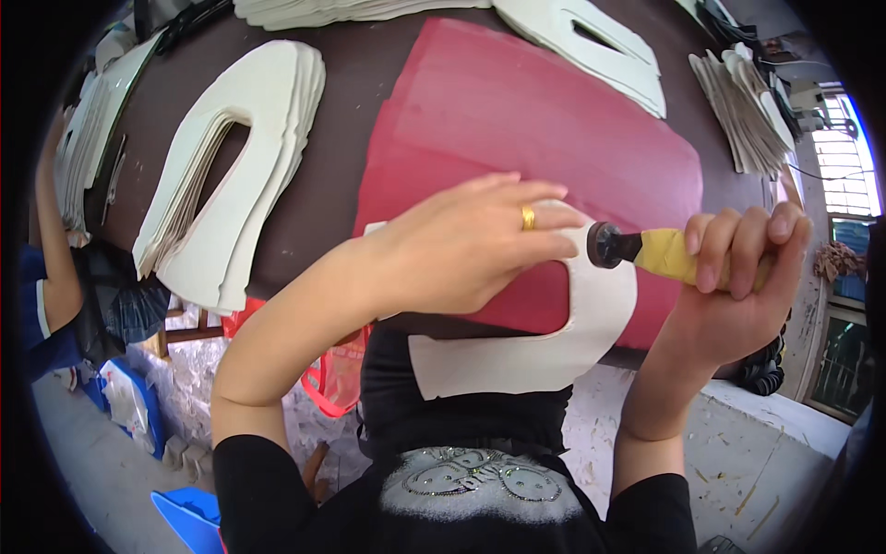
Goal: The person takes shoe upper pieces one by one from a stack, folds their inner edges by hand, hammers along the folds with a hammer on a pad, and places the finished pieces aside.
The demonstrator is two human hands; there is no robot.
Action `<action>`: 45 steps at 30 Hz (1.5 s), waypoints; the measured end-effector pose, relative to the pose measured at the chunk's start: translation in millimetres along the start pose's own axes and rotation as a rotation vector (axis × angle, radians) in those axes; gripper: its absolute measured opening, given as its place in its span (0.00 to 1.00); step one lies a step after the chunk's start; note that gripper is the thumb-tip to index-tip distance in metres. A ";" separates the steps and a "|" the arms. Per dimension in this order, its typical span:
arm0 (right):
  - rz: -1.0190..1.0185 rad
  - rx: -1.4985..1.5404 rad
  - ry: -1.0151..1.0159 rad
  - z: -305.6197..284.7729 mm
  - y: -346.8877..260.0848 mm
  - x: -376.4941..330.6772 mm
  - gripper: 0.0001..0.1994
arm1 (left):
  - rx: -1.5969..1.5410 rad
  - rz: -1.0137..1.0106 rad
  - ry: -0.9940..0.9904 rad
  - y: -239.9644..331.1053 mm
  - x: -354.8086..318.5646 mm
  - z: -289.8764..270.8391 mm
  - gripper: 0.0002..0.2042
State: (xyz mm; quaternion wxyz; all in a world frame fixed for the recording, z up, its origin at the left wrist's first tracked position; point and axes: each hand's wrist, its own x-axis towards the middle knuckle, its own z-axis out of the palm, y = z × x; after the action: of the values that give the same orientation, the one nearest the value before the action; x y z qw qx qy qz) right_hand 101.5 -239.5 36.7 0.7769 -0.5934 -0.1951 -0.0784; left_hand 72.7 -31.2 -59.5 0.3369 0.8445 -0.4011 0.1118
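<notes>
A hammer point(604, 246) with a round dark head is in my right hand point(738, 268), whose fingers wrap round its yellow-wrapped handle point(666, 256). The hammer's head is over the edge of a white U-shaped shoe-upper piece point(600, 309), looking close to it or on it. My left hand point(484, 242), with a gold ring, lies across the piece with fingers stretched out, hiding its far arm. Beneath the piece is a dark red sheet point(517, 129) on the brown table point(337, 120). The piece's near arm hangs over the table's front edge by my body.
A stack of white U-shaped pieces point(268, 138) stands at the left. More such pieces point(600, 46) lie on the sheet's far right corner, and another stack point(743, 111) is at the right. At the far left shows another person's arm point(57, 222). A red plastic bag point(337, 374) hangs below the table.
</notes>
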 end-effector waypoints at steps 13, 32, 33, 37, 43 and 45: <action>-0.070 0.154 -0.129 -27.6 -24.0 -17.1 0.19 | 0.236 -0.585 0.038 101.2 -47.9 20.4 0.28; 0.007 -0.302 -0.193 -13.4 27.2 -19.5 0.19 | 0.194 -0.468 0.188 69.0 3.4 46.9 0.09; -0.003 -0.302 -0.180 -11.8 27.5 -19.8 0.18 | 0.179 -0.477 0.195 70.5 3.0 47.1 0.07; -0.014 -0.100 -0.055 -14.0 34.1 -18.6 0.10 | 0.146 -0.608 0.168 71.6 16.0 47.7 0.05; 0.007 -0.010 -0.044 -20.8 35.0 -21.4 0.08 | 0.085 -0.557 0.014 75.0 12.0 42.3 0.06; 0.018 0.002 -0.068 -19.0 33.7 -23.0 0.08 | 0.075 -0.682 0.251 77.5 12.3 50.6 0.06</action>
State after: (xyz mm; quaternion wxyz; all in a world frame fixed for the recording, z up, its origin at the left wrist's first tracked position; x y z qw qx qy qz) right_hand 96.5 -250.6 -6.7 0.7713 -0.5966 -0.2160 -0.0511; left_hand 18.3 -106.9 -54.5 0.3702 0.9211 -0.0479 0.1103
